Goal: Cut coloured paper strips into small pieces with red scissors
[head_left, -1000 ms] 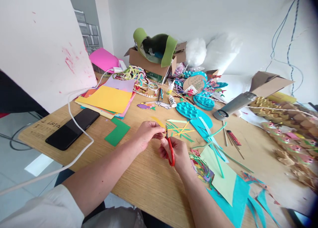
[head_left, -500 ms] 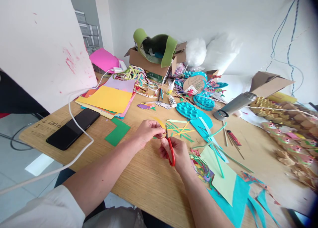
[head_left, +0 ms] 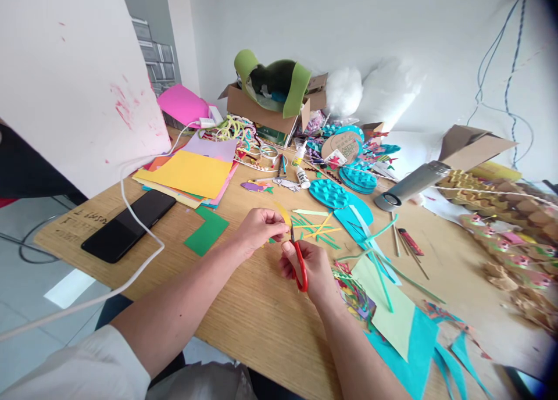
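Over the middle of the table, my left hand (head_left: 261, 231) pinches a small yellow paper piece (head_left: 283, 212) that sticks up beyond the fingertips. My right hand (head_left: 310, 266) is closed round the red handles of a pair of scissors (head_left: 300, 266), whose blades point away from me and touch the yellow paper. Whether the blades are apart is too small to tell. Just behind the scissors lie green and yellow paper strips (head_left: 320, 228). A green paper piece (head_left: 207, 231) lies to the left of my left hand.
A black phone (head_left: 128, 225) with a white cable across it lies at the left, near stacked coloured paper (head_left: 187, 173). At the right are a metal flask (head_left: 410, 186), turquoise paper (head_left: 407, 359) and paper scraps. A cardboard box (head_left: 261, 109) stands at the back.
The yellow paper piece at my left fingertips has shifted slightly and shows more clearly. Both hands have stayed in nearly the same place.
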{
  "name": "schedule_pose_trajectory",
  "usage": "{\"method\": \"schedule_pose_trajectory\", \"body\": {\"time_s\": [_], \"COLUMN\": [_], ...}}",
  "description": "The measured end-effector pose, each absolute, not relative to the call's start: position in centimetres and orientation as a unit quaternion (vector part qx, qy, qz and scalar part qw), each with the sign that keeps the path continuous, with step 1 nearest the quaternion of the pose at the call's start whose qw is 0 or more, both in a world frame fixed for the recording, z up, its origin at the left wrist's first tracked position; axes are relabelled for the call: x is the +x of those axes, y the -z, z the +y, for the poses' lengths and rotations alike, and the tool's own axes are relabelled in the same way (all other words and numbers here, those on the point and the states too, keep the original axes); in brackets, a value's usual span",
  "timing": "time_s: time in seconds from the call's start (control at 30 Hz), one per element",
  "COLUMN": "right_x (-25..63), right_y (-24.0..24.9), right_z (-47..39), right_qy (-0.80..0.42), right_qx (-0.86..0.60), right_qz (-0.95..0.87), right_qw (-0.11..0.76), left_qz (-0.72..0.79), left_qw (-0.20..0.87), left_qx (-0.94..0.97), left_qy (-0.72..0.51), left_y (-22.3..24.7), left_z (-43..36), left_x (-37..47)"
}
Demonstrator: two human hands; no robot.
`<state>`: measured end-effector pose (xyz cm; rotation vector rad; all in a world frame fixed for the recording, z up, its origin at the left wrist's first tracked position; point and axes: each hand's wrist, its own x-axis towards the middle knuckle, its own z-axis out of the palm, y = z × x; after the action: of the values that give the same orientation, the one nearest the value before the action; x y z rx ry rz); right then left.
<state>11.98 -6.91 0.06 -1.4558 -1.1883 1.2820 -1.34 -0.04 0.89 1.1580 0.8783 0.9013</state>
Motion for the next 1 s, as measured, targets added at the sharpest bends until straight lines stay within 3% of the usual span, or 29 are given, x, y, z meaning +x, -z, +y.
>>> {"method": "schedule_pose_trajectory", "body": {"time_s": [1.0], "right_x": [11.90], "right_y": [-0.16], "right_z": [-6.97], "right_qy": [-0.500], "right_qx": [-0.585], "right_qz": [-0.485], "right_qw": [0.415], "left_qz": [0.390], "left_qw": [0.666], "left_qx": [0.508], "left_qy": [-0.383], "left_y": [-1.25], "left_z": [-0.06], "left_x": [-1.41]}}
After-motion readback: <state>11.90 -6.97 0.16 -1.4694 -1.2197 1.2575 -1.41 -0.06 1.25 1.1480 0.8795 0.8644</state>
